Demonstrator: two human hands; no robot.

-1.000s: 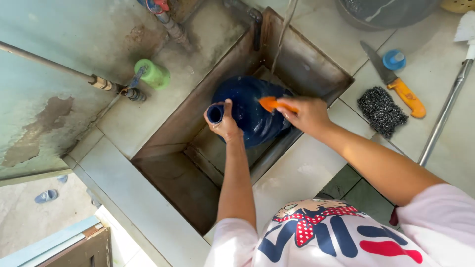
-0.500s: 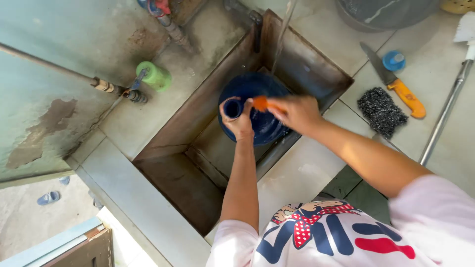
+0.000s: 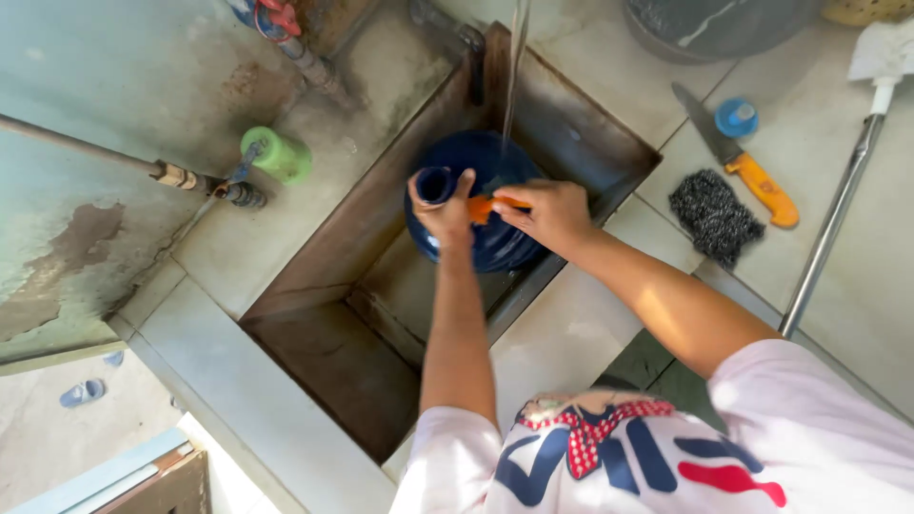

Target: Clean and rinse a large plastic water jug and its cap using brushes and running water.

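Head view: we look down past our pink sleeves into a rusty metal sink (image 3: 314,314). Our left hand (image 3: 440,211) has its grip closed on the neck of a round, glossy dark-blue bottle (image 3: 495,243) lying in the sink; our right hand (image 3: 547,211) pinches an orange brush (image 3: 481,207) against it. Farther off, on the tiled tabletop (image 3: 857,276), lie a coarse steel-wool pad (image 3: 714,217) and an orange-handled knife (image 3: 738,162).

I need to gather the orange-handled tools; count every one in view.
2. An orange-handled knife lies on the tiled counter, beside the dark steel-wool scourer. An orange-handled item, its end hidden, is in the right hand over the blue jug.
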